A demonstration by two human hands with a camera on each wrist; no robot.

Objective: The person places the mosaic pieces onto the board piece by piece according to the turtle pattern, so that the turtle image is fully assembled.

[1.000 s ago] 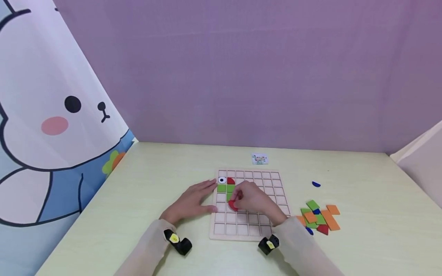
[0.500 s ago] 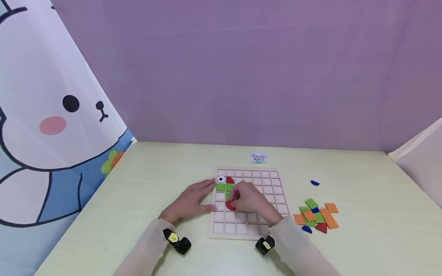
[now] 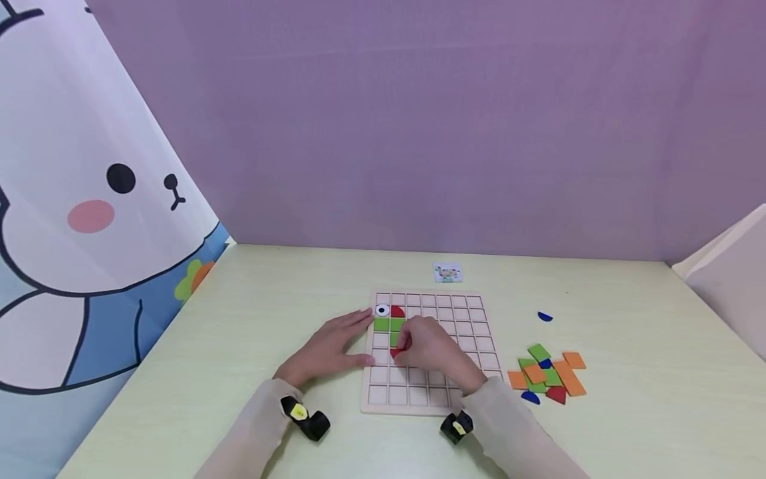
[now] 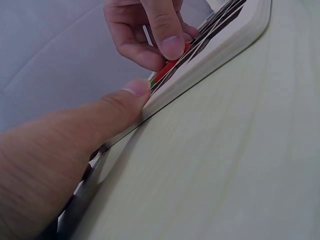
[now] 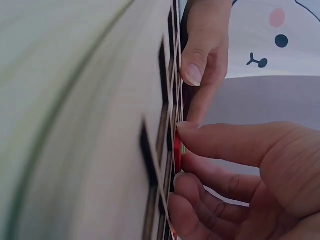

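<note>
Head view, left of the lower middle: the left hand [image 3: 329, 349] lies spread wide, holding nothing, its fingertips and thumb against the left edge of the wooden grid board [image 3: 397, 395] on the table [image 3: 299, 279]. That contact looks useful as a brace; light, even pressure should stop the board sliding without tipping it.

On the board's upper left sit an eye tile [image 3: 382, 311], green tiles [image 3: 381, 324] and a red quarter-disc [image 3: 397, 311]. Below the lowest green tile, in the second column, is the red piece [image 3: 395, 353], mostly covered by the right hand [image 3: 427, 342], which pinches it narrowly between thumb and fingers. Whether it lies flat in its cell cannot be told. To seat it well, line its straight sides up with the cell's ridges first, then press it down gently and evenly, keeping clear of the green tile just above.

Top centre of the table, a small printed card [image 3: 448, 272] lies beyond the board. At right, a blue half-disc [image 3: 544, 317] lies apart, above a loose pile of orange tiles [image 3: 569, 378] and other coloured pieces.
</note>
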